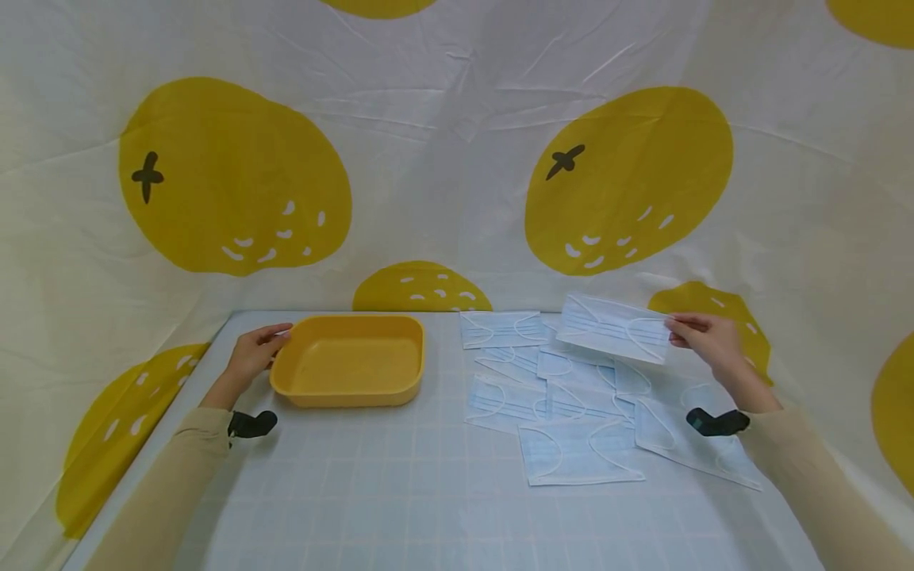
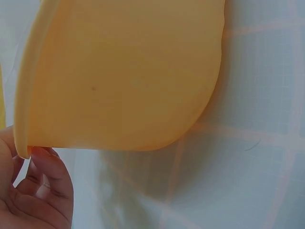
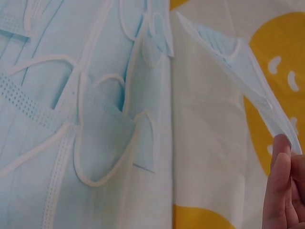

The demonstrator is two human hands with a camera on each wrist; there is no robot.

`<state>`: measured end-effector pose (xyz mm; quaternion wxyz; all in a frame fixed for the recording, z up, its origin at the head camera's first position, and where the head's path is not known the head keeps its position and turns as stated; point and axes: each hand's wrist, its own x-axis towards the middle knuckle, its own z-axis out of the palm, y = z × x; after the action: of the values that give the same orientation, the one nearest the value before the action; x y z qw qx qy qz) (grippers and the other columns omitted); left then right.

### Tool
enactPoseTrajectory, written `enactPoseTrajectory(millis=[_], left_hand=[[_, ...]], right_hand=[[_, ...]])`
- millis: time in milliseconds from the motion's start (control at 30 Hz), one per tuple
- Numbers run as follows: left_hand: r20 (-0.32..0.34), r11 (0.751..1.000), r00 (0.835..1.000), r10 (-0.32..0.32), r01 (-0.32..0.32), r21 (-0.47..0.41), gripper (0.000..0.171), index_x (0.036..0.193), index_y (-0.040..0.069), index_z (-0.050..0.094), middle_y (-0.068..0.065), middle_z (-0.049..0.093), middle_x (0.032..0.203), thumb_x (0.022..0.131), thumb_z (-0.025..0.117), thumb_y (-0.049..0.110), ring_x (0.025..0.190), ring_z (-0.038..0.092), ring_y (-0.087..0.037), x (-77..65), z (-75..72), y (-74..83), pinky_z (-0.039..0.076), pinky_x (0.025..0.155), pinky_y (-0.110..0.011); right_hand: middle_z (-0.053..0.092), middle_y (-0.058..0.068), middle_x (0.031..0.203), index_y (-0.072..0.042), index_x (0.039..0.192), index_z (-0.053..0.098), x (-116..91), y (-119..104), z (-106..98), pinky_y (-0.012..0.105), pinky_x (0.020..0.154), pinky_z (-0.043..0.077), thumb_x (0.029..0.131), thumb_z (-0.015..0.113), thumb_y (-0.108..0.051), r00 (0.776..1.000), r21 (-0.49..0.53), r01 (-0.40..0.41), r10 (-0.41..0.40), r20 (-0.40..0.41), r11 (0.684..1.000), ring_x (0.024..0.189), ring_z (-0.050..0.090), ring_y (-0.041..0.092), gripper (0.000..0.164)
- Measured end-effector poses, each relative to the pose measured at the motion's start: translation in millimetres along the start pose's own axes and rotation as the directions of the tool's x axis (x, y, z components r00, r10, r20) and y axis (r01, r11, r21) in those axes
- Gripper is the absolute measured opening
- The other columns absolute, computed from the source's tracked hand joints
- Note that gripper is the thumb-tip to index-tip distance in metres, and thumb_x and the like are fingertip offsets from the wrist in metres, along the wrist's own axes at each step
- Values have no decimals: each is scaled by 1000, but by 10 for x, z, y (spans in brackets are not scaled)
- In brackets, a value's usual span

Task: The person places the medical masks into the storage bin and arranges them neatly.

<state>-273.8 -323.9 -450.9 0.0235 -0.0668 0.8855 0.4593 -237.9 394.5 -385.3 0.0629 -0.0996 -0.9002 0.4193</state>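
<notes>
A yellow rectangular plastic basin (image 1: 348, 363) with rounded corners stands on the table, its inside bare. My left hand (image 1: 251, 353) grips the basin's left rim; in the left wrist view, thumb and fingers of that hand (image 2: 40, 186) pinch the rim's edge. At the right, my right hand (image 1: 714, 345) pinches a pale blue face mask (image 1: 614, 331) by one end and holds it tilted above the others. The right wrist view shows the held mask (image 3: 252, 81) nearly edge-on above the fingertips. Several more face masks (image 1: 581, 456) lie flat and overlapping beneath it, white ear loops showing.
The table (image 1: 357, 484) has a pale cover with a faint grid. Behind and beside it hangs a white cloth (image 1: 443, 159) printed with large yellow fruit shapes. A dark wrist device (image 1: 251, 424) is strapped to each sleeve.
</notes>
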Motion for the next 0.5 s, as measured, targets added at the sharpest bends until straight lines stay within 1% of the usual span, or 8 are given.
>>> enactPoseTrajectory(millis=[133, 233, 300, 400, 500], left_hand=[[4, 1000, 1000, 9, -9, -12, 55, 144, 4, 42, -26, 53, 128, 101, 43, 39, 76, 54, -2, -2, -15, -9, 53, 65, -18], [15, 1000, 1000, 18, -17, -20, 57, 144, 3, 41, -25, 53, 128, 101, 43, 40, 76, 53, -2, -14, -28, -13, 53, 65, -17], [18, 1000, 1000, 19, -19, -21, 57, 145, 4, 41, -26, 52, 129, 101, 43, 40, 78, 54, -4, -16, -29, -15, 53, 66, -17], [20, 1000, 1000, 16, -15, -14, 57, 145, 5, 41, -25, 52, 130, 101, 42, 42, 82, 54, -7, -7, -25, -24, 52, 67, -17], [16, 1000, 1000, 10, -10, -11, 57, 145, 6, 41, -25, 51, 131, 101, 42, 42, 83, 54, -10, 0, -17, -28, 52, 67, -17]], right_hand=[[55, -28, 81, 3, 130, 55, -35, -67, 62, 6, 71, 48, 94, 55, -45, 1000, 7, 19, -19, 17, 1000, 74, 63, -1, 59], [55, -27, 82, 2, 130, 56, -80, -125, 115, 6, 71, 48, 95, 54, -44, 1000, 22, 25, -25, 18, 999, 75, 64, 2, 58], [56, -28, 80, 3, 130, 55, -111, -149, 151, 6, 71, 48, 95, 54, -43, 999, 45, 29, -30, 21, 999, 75, 64, 1, 58], [57, -29, 78, 7, 129, 55, -157, -160, 213, 7, 71, 49, 95, 56, -38, 998, 102, 57, -59, 21, 993, 71, 62, -2, 56], [58, -30, 78, 8, 128, 54, -198, -175, 281, 8, 71, 50, 95, 57, -36, 997, 131, 71, -75, 23, 989, 70, 61, -2, 55]])
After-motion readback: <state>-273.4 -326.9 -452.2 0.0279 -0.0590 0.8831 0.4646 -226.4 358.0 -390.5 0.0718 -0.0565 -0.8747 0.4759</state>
